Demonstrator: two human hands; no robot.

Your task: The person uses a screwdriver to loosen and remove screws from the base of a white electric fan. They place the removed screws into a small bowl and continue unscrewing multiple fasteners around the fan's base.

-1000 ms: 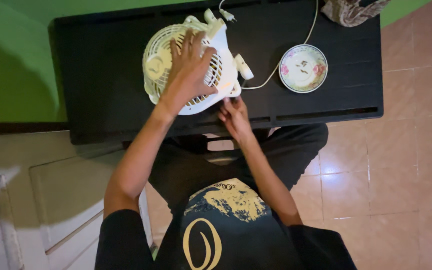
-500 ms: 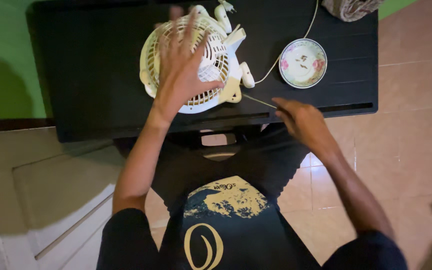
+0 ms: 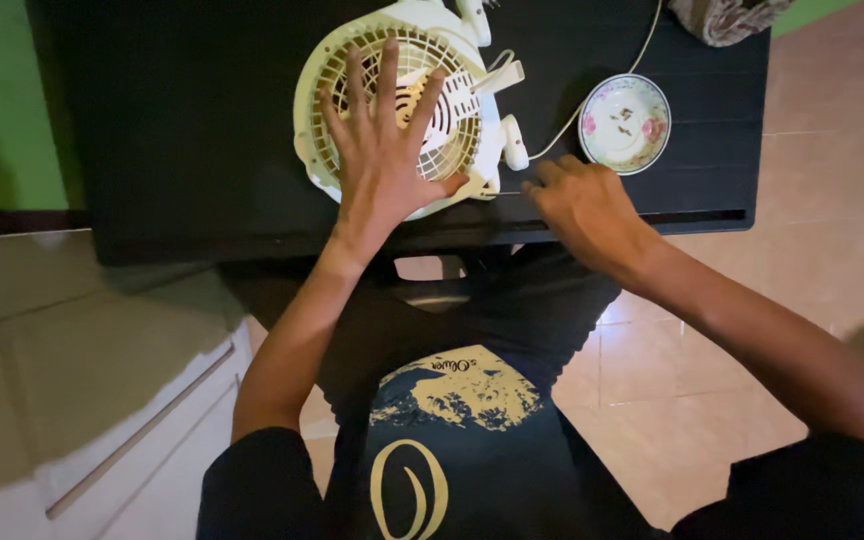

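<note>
Item: cream fan [image 3: 472, 90], face-up on our black desk [image 3: 192, 130]. Left hand [image 3: 384, 165] flat on its grille, grip spread. Right hand [image 3: 584, 205] beside the fan, pinching a thin rod [image 3: 510, 192]; floral bowl [image 3: 623, 123] nearby.

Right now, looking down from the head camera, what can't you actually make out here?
- Fan blades, head view: hidden behind the grille and the left hand.
- Thin tool at the right hand: too small to identify.
- Specks in the bowl: too small.
- Cloth bundle: cut off by the top edge.
</note>
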